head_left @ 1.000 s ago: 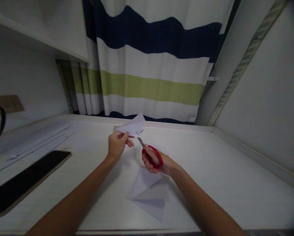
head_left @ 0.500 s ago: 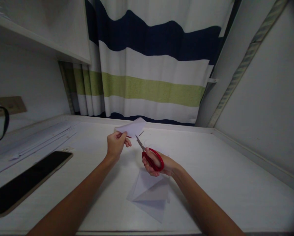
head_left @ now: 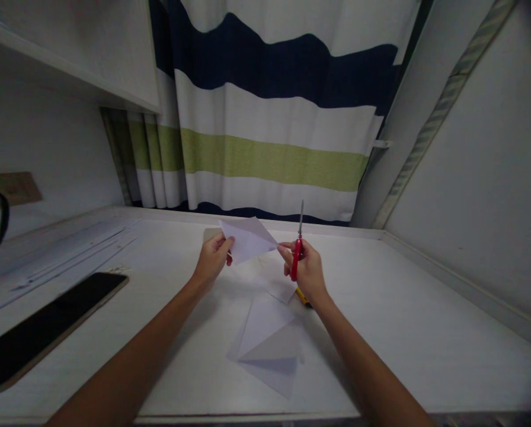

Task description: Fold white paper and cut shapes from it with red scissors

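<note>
**Paper held between both hands, scissors pointing up**

Above the white desk point(head_left: 381, 308), in the head view, the left hand point(head_left: 213, 261) is pinching the near-left corner of a folded white paper point(head_left: 248, 240) between thumb and fingers, keeping it lifted off the surface. The paper's long axis is running left to right, tapering to a tip that is reaching toward the right hand point(head_left: 307, 270). That hand is closed around the red handles of the scissors point(head_left: 297, 249), and its forefinger and thumb are meeting the paper's tip. The scissors are standing almost upright, blades pointing at the curtain and lying together. So the paper is spanning the gap between the two hands, with the left hand holding most of it and the blades sitting just to the right of it, not across it.

Below the hands, more white paper sheets point(head_left: 269, 344) are lying flat on the desk, folded into overlapping triangles. A small yellow object point(head_left: 304, 296) is peeking out just under the right wrist; what it is cannot be told. A dark phone point(head_left: 47, 329) is resting well to the left, beside long white strips point(head_left: 61, 255).

Behind the desk a striped curtain point(head_left: 269, 118) in navy, white and green is hanging, with pale walls on either side and a shelf point(head_left: 70, 65) at upper left.
</note>
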`<state>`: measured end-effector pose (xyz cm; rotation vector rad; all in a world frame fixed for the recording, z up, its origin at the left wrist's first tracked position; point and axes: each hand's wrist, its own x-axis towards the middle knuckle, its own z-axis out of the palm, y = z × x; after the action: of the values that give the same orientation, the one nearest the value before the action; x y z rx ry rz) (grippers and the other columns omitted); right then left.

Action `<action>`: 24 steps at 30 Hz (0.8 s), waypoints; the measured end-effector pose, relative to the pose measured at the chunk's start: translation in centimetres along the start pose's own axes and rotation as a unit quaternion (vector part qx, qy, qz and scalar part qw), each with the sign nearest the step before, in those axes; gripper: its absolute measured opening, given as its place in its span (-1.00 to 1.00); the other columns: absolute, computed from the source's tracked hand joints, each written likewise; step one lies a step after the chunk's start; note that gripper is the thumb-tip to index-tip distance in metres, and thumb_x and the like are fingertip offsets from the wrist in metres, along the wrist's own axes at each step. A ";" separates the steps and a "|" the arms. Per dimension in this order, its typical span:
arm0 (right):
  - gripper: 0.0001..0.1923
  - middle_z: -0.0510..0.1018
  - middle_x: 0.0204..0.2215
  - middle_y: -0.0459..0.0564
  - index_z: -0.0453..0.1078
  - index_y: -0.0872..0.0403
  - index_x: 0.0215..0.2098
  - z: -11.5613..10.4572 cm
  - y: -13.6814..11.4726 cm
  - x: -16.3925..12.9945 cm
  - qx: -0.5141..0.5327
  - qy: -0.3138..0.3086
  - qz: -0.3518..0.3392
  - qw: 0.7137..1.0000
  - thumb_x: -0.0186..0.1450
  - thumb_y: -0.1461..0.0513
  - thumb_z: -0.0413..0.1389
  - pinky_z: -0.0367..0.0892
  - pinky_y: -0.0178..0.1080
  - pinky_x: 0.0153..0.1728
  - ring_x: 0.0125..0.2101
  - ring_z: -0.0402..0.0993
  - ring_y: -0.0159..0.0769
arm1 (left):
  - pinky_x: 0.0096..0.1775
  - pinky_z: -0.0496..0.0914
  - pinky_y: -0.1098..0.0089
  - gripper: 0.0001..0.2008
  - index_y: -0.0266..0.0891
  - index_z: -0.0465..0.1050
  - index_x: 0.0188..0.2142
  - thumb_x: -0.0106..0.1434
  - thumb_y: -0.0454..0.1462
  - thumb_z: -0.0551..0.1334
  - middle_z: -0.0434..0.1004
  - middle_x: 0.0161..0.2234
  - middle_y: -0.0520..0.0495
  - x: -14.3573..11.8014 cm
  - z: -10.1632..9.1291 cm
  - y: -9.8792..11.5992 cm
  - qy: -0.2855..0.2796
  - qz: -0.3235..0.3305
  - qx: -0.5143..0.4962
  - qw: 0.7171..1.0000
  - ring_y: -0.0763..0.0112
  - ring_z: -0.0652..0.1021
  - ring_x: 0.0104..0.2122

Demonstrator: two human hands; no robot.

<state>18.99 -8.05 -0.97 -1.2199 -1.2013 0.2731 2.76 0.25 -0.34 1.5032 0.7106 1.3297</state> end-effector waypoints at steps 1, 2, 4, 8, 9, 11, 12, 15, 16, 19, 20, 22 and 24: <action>-0.68 0.43 -0.54 -0.04 0.23 0.13 -0.44 0.0 0.0 0.0 -0.002 -0.002 -0.005 1.000 0.00 0.04 0.07 0.10 -0.41 -0.76 -0.74 0.23 -0.50 | -0.73 0.14 0.58 -0.87 -0.31 0.28 -0.51 0.01 -0.25 0.11 0.25 -0.63 0.10 -0.1 0.1 0.1 -0.009 -0.001 0.000 1.000 0.62 0.27 -0.71; -0.70 0.43 -0.53 -0.04 0.23 0.13 -0.44 0.1 -0.1 -0.1 -0.002 -0.005 -0.009 1.000 -0.01 0.06 0.07 0.11 -0.41 -0.75 -0.73 0.23 -0.50 | -0.73 0.14 0.58 -0.87 -0.31 0.27 -0.51 0.02 -0.25 0.11 0.26 -0.63 0.10 -0.2 0.1 0.1 -0.019 -0.001 0.001 1.000 0.63 0.27 -0.71; -0.74 0.42 -0.57 -0.07 0.23 0.13 -0.46 0.1 -0.2 -0.2 0.000 -0.012 -0.012 1.000 0.00 0.09 0.07 0.11 -0.41 -0.74 -0.72 0.23 -0.50 | -0.74 0.13 0.58 -0.86 -0.30 0.26 -0.51 0.04 -0.24 0.10 0.26 -0.66 0.10 -0.4 0.2 0.3 -0.041 -0.003 0.009 0.999 0.62 0.28 -0.73; -0.82 0.27 -0.72 -0.20 0.16 0.10 -0.54 0.2 -0.4 -0.2 0.028 -0.028 0.013 0.999 0.00 0.17 0.05 0.06 -0.44 -0.78 -0.77 0.16 -0.53 | -0.75 0.12 0.57 -0.86 -0.28 0.24 -0.47 0.09 -0.22 0.08 0.24 -0.76 0.14 -0.7 0.3 0.6 -0.083 0.004 0.035 0.996 0.60 0.28 -0.78; -0.83 0.22 -0.75 -0.23 0.13 0.09 -0.56 0.2 -0.4 -0.2 0.045 -0.035 0.026 0.998 0.00 0.19 0.05 0.04 -0.45 -0.80 -0.79 0.13 -0.55 | -0.75 0.11 0.58 -0.86 -0.28 0.24 -0.46 0.09 -0.22 0.08 0.23 -0.77 0.15 -0.8 0.2 0.6 -0.085 0.008 0.040 0.996 0.60 0.27 -0.79; -0.82 0.15 -0.78 -0.28 0.09 0.08 -0.57 0.1 -0.5 0.0 0.091 -0.058 0.058 0.992 0.00 0.22 0.05 -0.02 -0.47 -0.83 -0.82 0.09 -0.57 | -0.76 0.09 0.59 -0.86 -0.28 0.25 -0.46 0.09 -0.22 0.09 0.22 -0.78 0.17 -0.8 0.2 0.6 -0.077 0.015 0.046 0.996 0.62 0.24 -0.80; -0.82 0.13 -0.79 -0.29 0.08 0.08 -0.56 0.0 -0.6 0.0 0.115 -0.071 0.076 0.988 -0.01 0.23 0.05 -0.05 -0.48 -0.84 -0.84 0.08 -0.57 | -0.77 0.08 0.59 -0.86 -0.28 0.26 -0.47 0.08 -0.22 0.11 0.21 -0.78 0.17 -0.7 0.1 0.6 -0.070 0.018 0.047 0.996 0.64 0.23 -0.81; -0.83 0.12 -0.82 -0.30 0.09 0.09 -0.55 -0.1 -0.9 0.2 0.161 -0.105 0.122 0.974 -0.02 0.26 0.06 -0.09 -0.49 -0.85 -0.85 0.07 -0.58 | -0.76 0.09 0.60 -0.85 -0.29 0.27 -0.49 0.05 -0.22 0.14 0.20 -0.75 0.17 -0.7 0.1 0.7 -0.050 0.030 0.038 0.998 0.66 0.21 -0.79; -0.82 0.13 -0.82 -0.30 0.09 0.09 -0.55 -0.2 -1.0 0.2 0.167 -0.112 0.133 0.971 -0.02 0.27 0.06 -0.09 -0.50 -0.85 -0.85 0.07 -0.58 | -0.76 0.10 0.60 -0.85 -0.29 0.28 -0.50 0.04 -0.23 0.15 0.21 -0.74 0.17 -0.7 0.1 0.8 -0.046 0.035 0.034 0.998 0.67 0.21 -0.79; -0.81 0.14 -0.84 -0.30 0.08 0.10 -0.58 -0.2 -1.0 0.1 0.179 -0.126 0.153 0.964 -0.03 0.28 0.07 -0.10 -0.51 -0.84 -0.85 0.08 -0.59 | -0.76 0.10 0.60 -0.86 -0.29 0.30 -0.49 0.02 -0.23 0.16 0.26 -0.70 0.14 -0.7 0.2 0.9 -0.034 0.039 0.031 0.998 0.66 0.22 -0.77; -0.81 0.14 -0.84 -0.30 0.08 0.10 -0.58 -0.1 -1.0 0.0 0.184 -0.126 0.157 0.962 -0.03 0.29 0.08 -0.10 -0.51 -0.84 -0.85 0.08 -0.59 | -0.76 0.10 0.60 -0.86 -0.30 0.30 -0.49 0.02 -0.23 0.16 0.25 -0.71 0.15 -0.7 0.2 0.9 -0.030 0.037 0.028 0.998 0.66 0.22 -0.77; -0.82 0.16 -0.84 -0.29 0.09 0.10 -0.57 0.1 -0.7 -0.1 0.198 -0.117 0.159 0.960 -0.03 0.29 0.08 -0.09 -0.51 -0.84 -0.85 0.09 -0.59 | -0.75 0.11 0.59 -0.84 -0.30 0.30 -0.49 0.04 -0.22 0.14 0.22 -0.73 0.15 -0.7 0.1 0.8 -0.029 0.030 0.007 0.999 0.66 0.22 -0.78; -0.82 0.19 -0.83 -0.28 0.10 0.10 -0.55 0.3 -0.4 -0.2 0.217 -0.096 0.155 0.959 -0.03 0.29 0.08 -0.09 -0.52 -0.84 -0.84 0.10 -0.59 | -0.74 0.12 0.57 -0.80 -0.31 0.29 -0.47 0.09 -0.18 0.08 0.23 -0.72 0.14 -0.6 0.2 0.6 -0.039 0.017 -0.028 0.999 0.63 0.25 -0.78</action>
<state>18.49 -8.19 -0.79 -1.0034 -1.0355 0.8605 2.65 -0.59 0.00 1.5207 0.5956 1.2991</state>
